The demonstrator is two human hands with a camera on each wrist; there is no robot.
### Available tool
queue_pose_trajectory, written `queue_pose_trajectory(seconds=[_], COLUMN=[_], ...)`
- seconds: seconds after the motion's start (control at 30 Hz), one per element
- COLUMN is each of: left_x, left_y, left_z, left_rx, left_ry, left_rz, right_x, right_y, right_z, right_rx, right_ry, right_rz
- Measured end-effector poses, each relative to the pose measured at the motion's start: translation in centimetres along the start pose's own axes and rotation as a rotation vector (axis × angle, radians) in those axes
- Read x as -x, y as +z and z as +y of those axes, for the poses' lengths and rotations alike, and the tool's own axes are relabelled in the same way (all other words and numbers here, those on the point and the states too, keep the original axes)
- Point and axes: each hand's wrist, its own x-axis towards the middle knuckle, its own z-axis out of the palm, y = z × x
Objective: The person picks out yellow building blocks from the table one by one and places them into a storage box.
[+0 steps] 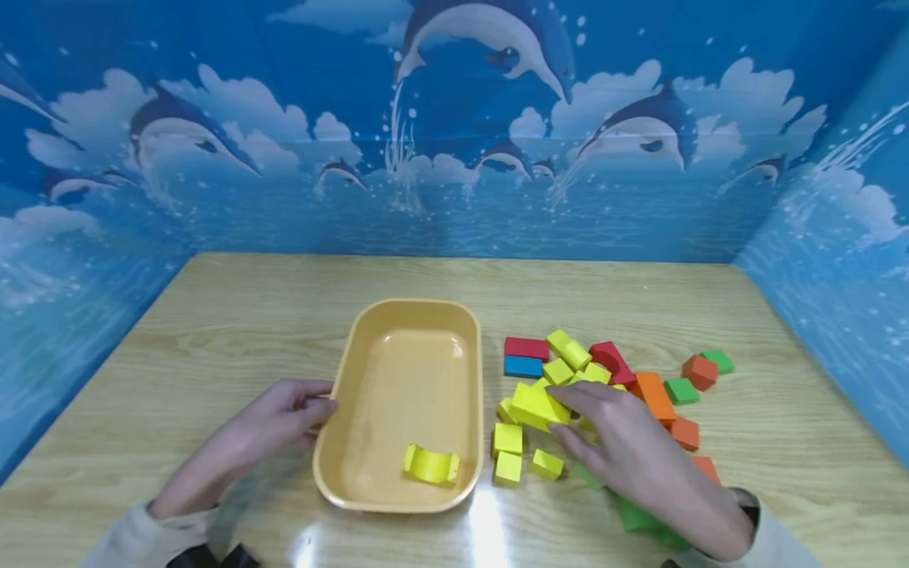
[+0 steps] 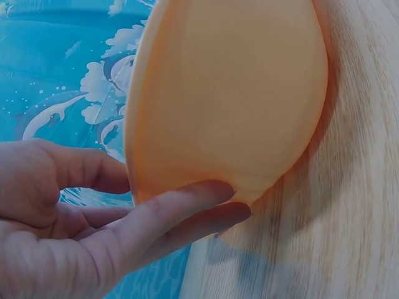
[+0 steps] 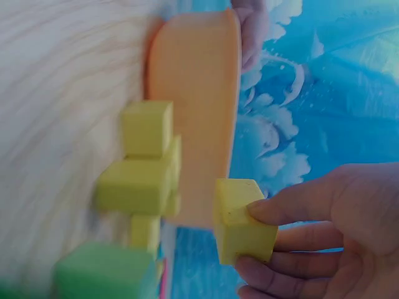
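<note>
An orange-yellow plastic tray (image 1: 405, 379) stands on the table, with a yellow arch block (image 1: 431, 464) lying near its front end. My left hand (image 1: 273, 422) grips the tray's left side; in the left wrist view its thumb is at the rim and two fingers lie along the outer wall (image 2: 230, 99). Between thumb and fingers, my right hand (image 1: 625, 442) pinches a yellow block (image 1: 537, 405), which the right wrist view shows held up over the pile. Yellow cubes (image 1: 507, 439) lie close below that hand, just right of the tray. Part of the pile is hidden behind the right hand.
Red (image 1: 525, 348) and blue (image 1: 523, 366) rectangular blocks lie behind the yellow ones. Orange blocks (image 1: 655, 397) and green blocks (image 1: 682, 391) spread farther right. Dolphin-printed sheets (image 1: 454, 205) wall in the wooden table (image 1: 270, 315) at the back and sides.
</note>
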Motion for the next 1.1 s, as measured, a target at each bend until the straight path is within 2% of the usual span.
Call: queue_pose_trajectory(seconds=[0.13,0.33,0.43,0.57,0.7,0.8,0.87,0.93,1.1], left_x=[0.0,-0.2,-0.1,-0.2,-0.3,0.2,0.6,0.6,-0.1], left_y=[0.2,0.2,0.2,0.2,0.2,0.0,-0.1,-0.1,0.2], left_z=[0.1,-0.1,-0.2,-0.5,-0.7,-1.0,-1.1,-1.1,-0.6], left_rx=[0.004,0.007,0.005,0.008,-0.005,-0.032,-0.044,-0.044,-0.047], left_ry=[-0.033,-0.018,-0.007,0.002,0.008,-0.020,-0.047,-0.055,-0.034], left_rz=[0.021,0.012,0.006,0.004,0.007,0.022,0.035,0.043,0.032], right_x=[-1.2,-2.8,-3.0,-3.1,-3.5,-4.0,-4.5,-4.9,-5.2], right_y=[-0.4,0.2,1.0,2.5,4.2,5.8,6.5,6.9,6.9], right_z=[-1.6,-3.3,-4.4,-6.4,-8.7,-10.6,-11.8,-12.5,-13.1], right_rx=[-0.006,-0.014,-0.037,-0.067,-0.035,-0.013,0.002,0.004,0.076], right_ry=[-0.027,-0.071,-0.126,-0.175,-0.243,-0.336,-0.366,-0.354,-0.233], right_rz=[-0.020,0.023,0.050,0.040,0.031,-0.017,-0.059,-0.102,-0.180])
